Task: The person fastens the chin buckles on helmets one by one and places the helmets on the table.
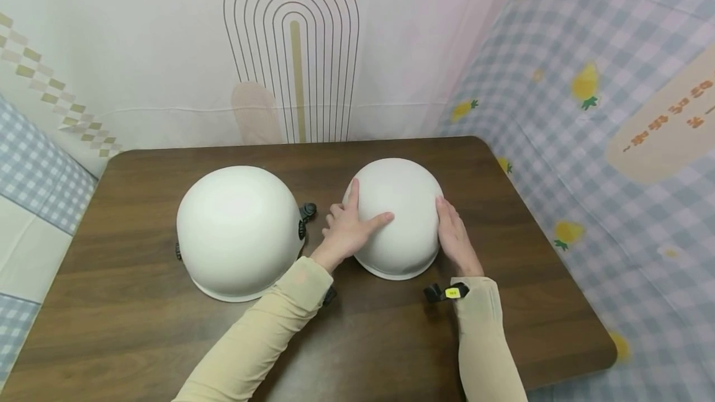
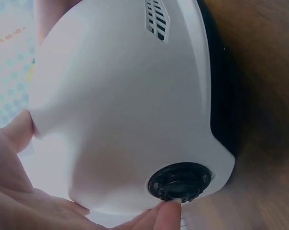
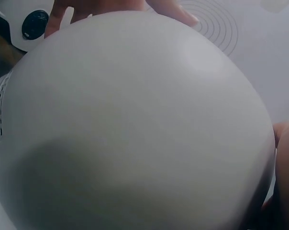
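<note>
A smooth white helmet [image 1: 398, 222] stands dome up on the wooden table, right of centre, with both hands on it. My left hand [image 1: 347, 228] holds its left side, thumb and index finger spread over the shell, other fingers bent down the side. In the left wrist view a fingertip [image 2: 169, 215] touches a round black fitting [image 2: 180, 181] on the helmet, below a slotted vent [image 2: 157, 21]. My right hand [image 1: 455, 236] rests along the opposite side, fingers fairly straight against the shell. A second white helmet [image 1: 237, 231] sits apart to the left, its black side fittings showing.
The dark wooden table [image 1: 139, 327] has rounded corners. Behind it hangs a pale cloth [image 1: 167, 48] with arch lines; checked cloth [image 1: 558, 141] drapes along the right side. A black wrist camera [image 1: 445, 292] sits on the right wrist.
</note>
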A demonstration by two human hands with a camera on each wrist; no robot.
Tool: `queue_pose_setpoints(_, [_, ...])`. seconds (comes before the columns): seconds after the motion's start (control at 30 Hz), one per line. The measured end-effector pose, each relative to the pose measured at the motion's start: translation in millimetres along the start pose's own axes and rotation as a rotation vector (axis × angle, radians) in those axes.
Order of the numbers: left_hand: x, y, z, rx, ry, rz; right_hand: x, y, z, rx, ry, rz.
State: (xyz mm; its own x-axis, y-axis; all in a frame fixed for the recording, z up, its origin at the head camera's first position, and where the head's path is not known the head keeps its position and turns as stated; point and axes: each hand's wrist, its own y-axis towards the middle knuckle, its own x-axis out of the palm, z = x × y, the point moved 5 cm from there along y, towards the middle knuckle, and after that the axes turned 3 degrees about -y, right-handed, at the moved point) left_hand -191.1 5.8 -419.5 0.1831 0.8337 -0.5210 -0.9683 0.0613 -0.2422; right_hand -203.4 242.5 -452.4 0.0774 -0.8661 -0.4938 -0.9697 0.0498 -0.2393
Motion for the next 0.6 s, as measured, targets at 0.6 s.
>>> queue_pose_setpoints(0.6, [0.6, -4.9, 4.0, -0.007, 0.059, 0.020, -3.3, 7.5, 3.8, -0.011, -0.005, -0.039])
